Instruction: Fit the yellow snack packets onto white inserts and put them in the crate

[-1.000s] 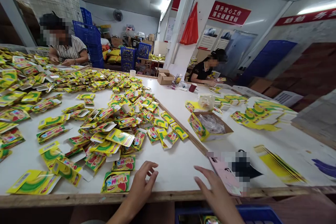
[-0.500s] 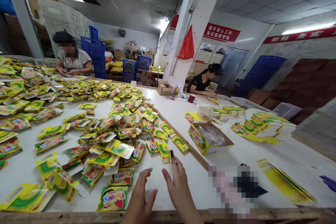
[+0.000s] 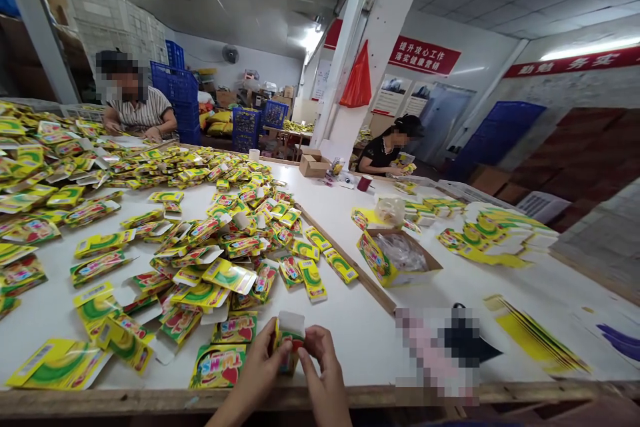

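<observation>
A small yellow and green carton stands upright at the near table edge, pinched between both of my hands. My left hand grips its left side with curled fingers. My right hand holds its right side, thumb up by the white top flap. A flat printed carton blank with red letters lies just left of my left hand. Many more flat yellow blanks are scattered over the white table ahead.
An open box with clear bags sits right of a wooden strip. A blurred dark and pink object lies near the front right. Two people work at the far side. Stacks of blanks lie right.
Both hands were flat and apart on the table edge a second ago. The right hand reached for a blank, then both came together and now hold a small carton upright.
</observation>
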Tool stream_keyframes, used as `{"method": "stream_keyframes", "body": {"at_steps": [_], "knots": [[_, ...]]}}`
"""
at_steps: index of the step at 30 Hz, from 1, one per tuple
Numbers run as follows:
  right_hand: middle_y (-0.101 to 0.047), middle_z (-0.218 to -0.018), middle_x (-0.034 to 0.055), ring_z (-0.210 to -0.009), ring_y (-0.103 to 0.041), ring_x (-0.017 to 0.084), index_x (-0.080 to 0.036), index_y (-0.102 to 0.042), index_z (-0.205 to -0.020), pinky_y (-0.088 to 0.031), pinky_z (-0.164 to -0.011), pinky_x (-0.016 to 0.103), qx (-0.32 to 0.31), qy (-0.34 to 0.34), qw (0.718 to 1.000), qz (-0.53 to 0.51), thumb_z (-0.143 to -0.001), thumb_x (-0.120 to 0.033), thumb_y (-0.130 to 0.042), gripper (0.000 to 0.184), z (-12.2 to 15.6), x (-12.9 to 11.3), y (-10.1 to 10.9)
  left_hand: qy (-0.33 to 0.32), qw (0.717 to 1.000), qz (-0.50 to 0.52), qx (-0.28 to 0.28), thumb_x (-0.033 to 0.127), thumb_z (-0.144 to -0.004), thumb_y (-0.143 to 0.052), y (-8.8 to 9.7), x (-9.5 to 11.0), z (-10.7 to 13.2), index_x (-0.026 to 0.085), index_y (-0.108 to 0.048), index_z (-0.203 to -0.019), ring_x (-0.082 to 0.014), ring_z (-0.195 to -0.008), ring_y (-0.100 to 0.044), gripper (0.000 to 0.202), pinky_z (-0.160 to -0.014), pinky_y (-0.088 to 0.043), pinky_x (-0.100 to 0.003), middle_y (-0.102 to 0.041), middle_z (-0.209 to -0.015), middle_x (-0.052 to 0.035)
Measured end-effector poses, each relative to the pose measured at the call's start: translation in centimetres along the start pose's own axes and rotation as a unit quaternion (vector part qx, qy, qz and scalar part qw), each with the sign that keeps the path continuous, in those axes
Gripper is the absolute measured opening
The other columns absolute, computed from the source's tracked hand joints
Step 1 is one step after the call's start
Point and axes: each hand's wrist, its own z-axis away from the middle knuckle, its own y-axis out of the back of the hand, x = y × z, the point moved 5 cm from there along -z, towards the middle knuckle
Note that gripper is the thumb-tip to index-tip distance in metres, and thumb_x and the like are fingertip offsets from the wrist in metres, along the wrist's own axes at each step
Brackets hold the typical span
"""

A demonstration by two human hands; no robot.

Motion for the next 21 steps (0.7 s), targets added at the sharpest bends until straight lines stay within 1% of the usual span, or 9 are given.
{"method": "stream_keyframes", "body": {"at_steps": [2,5,8,12,14,16,18,19,21], "knots": [[-0.068,-0.096,0.0057,-0.088,-0.068,0.02,-0.022,-0.055,-0.104,-0.054,-0.079,0.028,-0.004,-0.003,0.999,-0.033,-0.087,-0.032,-0.058,0.02,0.0,0.5,-0.5,-0.005,1.0,0.029,-0.002,0.041,-0.082,-0.063,0.0,0.2,0.0,0.02,-0.047,-0.119,-0.0246,-0.103,-0.062,0.045,-0.092,-0.048,-0.036,-0.067,-0.112,-0.0104],[-0.068,-0.097,0.0066,-0.088,-0.068,0.02,-0.021,-0.056,-0.107,-0.054,-0.08,0.028,-0.002,0.001,0.999,-0.042,-0.087,-0.031,-0.058,0.022,-0.1,0.6,-0.7,-0.02,0.999,0.037,0.025,0.038,-0.084,-0.061,0.1,0.7,0.1,0.024,-0.039,-0.121,-0.0212,-0.095,-0.064,0.046,-0.086,-0.05,-0.034,-0.067,-0.103,-0.0067],[-0.069,-0.101,0.0078,-0.091,-0.067,0.02,-0.02,-0.059,-0.109,-0.053,-0.081,0.028,-0.029,0.0,0.999,-0.038,-0.088,-0.032,-0.056,0.024,-0.6,0.5,-0.6,-0.035,0.998,-0.008,0.051,0.036,-0.084,-0.061,0.3,1.1,0.2,0.022,-0.051,-0.108,-0.0204,-0.088,-0.064,0.03,-0.08,-0.05,-0.031,-0.066,-0.093,-0.0044],[-0.069,-0.092,0.006,-0.085,-0.066,0.02,-0.019,-0.064,-0.096,-0.052,-0.077,0.026,-0.058,0.013,0.998,0.0,-0.088,-0.031,-0.056,0.017,-1.8,-0.3,-0.5,-0.048,0.993,-0.083,0.069,0.035,-0.083,-0.06,0.5,1.7,0.1,0.018,-0.062,-0.087,-0.0195,-0.073,-0.061,0.017,-0.069,-0.05,-0.028,-0.064,-0.077,-0.0022],[-0.068,-0.086,0.0048,-0.082,-0.065,0.019,-0.019,-0.064,-0.087,-0.051,-0.075,0.026,-0.063,0.026,0.998,0.017,-0.088,-0.031,-0.056,0.015,-2.4,-0.7,-0.8,-0.062,0.99,-0.095,0.079,0.035,-0.084,-0.058,0.6,2.0,0.3,0.018,-0.064,-0.084,-0.0217,-0.078,-0.063,0.018,-0.072,-0.051,-0.03,-0.066,-0.08,-0.0039],[-0.066,-0.082,0.0039,-0.08,-0.064,0.019,-0.019,-0.063,-0.082,-0.05,-0.074,0.026,-0.059,0.034,0.998,0.013,-0.088,-0.03,-0.056,0.014,-2.7,-0.9,-1.3,-0.076,0.988,-0.094,0.095,0.033,-0.085,-0.057,0.8,2.2,0.5,0.019,-0.066,-0.089,-0.0245,-0.093,-0.064,0.017,-0.081,-0.051,-0.033,-0.069,-0.093,-0.0066],[-0.067,-0.085,0.0036,-0.082,-0.064,0.019,-0.019,-0.062,-0.093,-0.05,-0.075,0.026,-0.041,0.029,0.999,-0.012,-0.088,-0.029,-0.056,0.012,-2.8,-0.8,-1.6,-0.087,0.986,-0.074,0.121,0.031,-0.085,-0.058,1.0,2.3,0.9,0.021,-0.062,-0.107,-0.0251,-0.106,-0.062,0.024,-0.089,-0.05,-0.035,-0.067,-0.109,-0.0083],[-0.067,-0.088,0.0039,-0.083,-0.065,0.019,-0.02,-0.06,-0.101,-0.051,-0.076,0.027,-0.031,0.025,0.999,-0.025,-0.088,-0.028,-0.056,0.016,-2.7,-0.7,-1.7,-0.089,0.985,-0.063,0.13,0.031,-0.085,-0.058,1.0,2.2,1.0,0.022,-0.058,-0.114,-0.0248,-0.108,-0.061,0.031,-0.091,-0.049,-0.035,-0.066,-0.114,-0.0089],[-0.068,-0.093,0.0043,-0.086,-0.065,0.019,-0.021,-0.06,-0.108,-0.05,-0.078,0.027,-0.027,0.026,0.999,-0.033,-0.088,-0.026,-0.055,0.02,-2.5,-0.8,-1.6,-0.086,0.986,-0.059,0.126,0.03,-0.085,-0.058,1.0,2.3,1.0,0.022,-0.056,-0.118,-0.0247,-0.108,-0.062,0.034,-0.09,-0.05,-0.036,-0.066,-0.116,-0.0096]]}}
